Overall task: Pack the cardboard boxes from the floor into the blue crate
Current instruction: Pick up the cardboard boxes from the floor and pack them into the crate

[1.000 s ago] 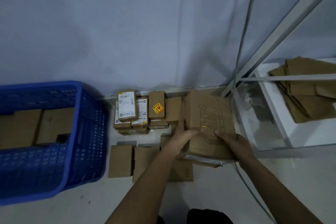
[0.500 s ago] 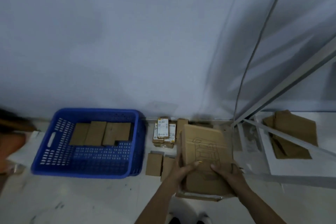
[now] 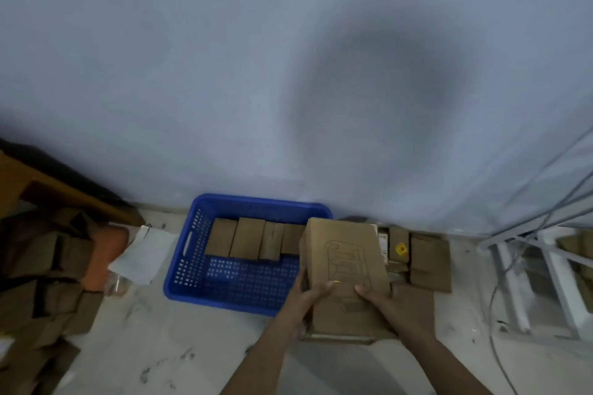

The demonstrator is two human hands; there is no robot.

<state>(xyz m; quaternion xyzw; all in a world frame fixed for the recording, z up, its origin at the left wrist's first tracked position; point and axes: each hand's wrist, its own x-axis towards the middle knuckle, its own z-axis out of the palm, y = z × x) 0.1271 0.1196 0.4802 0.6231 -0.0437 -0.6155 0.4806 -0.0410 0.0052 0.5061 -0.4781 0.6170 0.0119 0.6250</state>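
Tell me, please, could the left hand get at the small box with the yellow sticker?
Probably not: the left hand grips the large cardboard box, which sits between it and the yellow-sticker box.

A large printed cardboard box point(image 3: 345, 269) is held beside the blue crate point(image 3: 192, 269) containing four boxes point(image 3: 253, 239).

No legible text, line drawing on held cardboard box point(image 3: 345, 263), yellow sticker point(image 3: 399, 248) on small box, unreadable
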